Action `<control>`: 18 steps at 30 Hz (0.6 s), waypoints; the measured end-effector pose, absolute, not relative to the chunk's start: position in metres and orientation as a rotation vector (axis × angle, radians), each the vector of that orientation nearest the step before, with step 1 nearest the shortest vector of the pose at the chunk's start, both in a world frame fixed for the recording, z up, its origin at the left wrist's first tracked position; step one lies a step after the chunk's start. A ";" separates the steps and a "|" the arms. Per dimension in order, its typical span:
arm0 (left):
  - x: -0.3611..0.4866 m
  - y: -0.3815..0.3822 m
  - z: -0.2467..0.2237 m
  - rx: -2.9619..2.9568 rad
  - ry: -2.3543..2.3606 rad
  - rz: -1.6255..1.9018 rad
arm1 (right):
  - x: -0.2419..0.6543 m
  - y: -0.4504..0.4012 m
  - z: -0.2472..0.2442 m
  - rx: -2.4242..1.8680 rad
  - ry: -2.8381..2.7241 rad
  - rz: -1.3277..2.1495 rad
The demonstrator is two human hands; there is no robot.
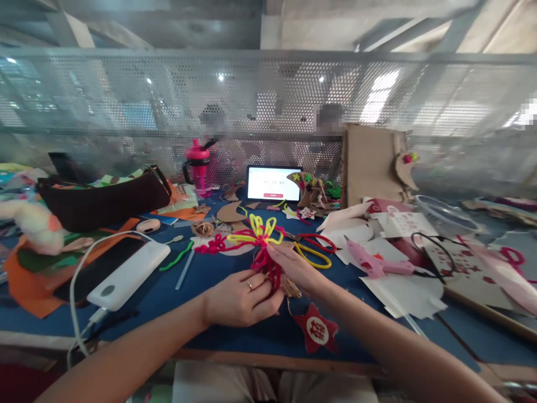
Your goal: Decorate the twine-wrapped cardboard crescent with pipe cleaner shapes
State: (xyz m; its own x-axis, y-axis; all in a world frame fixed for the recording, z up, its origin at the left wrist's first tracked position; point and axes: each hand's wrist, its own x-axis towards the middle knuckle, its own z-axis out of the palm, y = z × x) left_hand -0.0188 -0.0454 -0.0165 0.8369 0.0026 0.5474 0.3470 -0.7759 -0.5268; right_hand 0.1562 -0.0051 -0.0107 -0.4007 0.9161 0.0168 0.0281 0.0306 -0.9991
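Both my hands meet over the blue tabletop (235,341) around a flower of twisted pipe cleaners (260,240), with yellow looped petals and red strands. My left hand (241,298) pinches the red stem from below. My right hand (293,267) grips the stem from the other side, its fingertips against the red strands. Below them, a bit of burlap (289,288) shows, and a red felt star (315,329) with a white round emblem lies close by. A thin cord seems to link the star upward, but my hands hide where it ends.
A pink glue gun (377,263) lies on paper scraps to the right, past red-handled scissors (319,242). To the left are a white power bank (128,274) with its cable, a phone (98,268) and orange felt (31,285). Behind stand a tablet (273,183), pink bottle (198,168) and cardboard (369,165).
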 end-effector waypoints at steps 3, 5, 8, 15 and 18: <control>-0.026 -0.044 -0.012 -2.359 -0.314 -0.827 | 0.165 0.000 -0.016 -1.007 -1.702 1.179; -0.027 -0.039 -0.005 -2.344 -0.524 -0.948 | 0.171 0.001 -0.014 -1.000 -1.745 1.149; -0.022 -0.023 0.001 -2.402 -0.962 -1.050 | 0.175 0.000 -0.011 -0.962 -1.746 1.125; -0.017 0.005 -0.012 -2.683 -1.209 -1.227 | 0.183 -0.002 -0.008 -1.068 -1.985 0.854; -0.021 0.004 -0.014 -2.607 -1.107 -1.131 | 0.188 -0.002 -0.005 -1.071 -2.129 0.638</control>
State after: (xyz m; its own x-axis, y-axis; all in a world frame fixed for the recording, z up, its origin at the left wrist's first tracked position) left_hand -0.0212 0.0037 -0.0136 0.4625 0.5851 0.6662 0.6534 -0.7328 0.1900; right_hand 0.1876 -0.0024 -0.0045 -0.4457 0.8286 0.3387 0.5058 0.5453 -0.6685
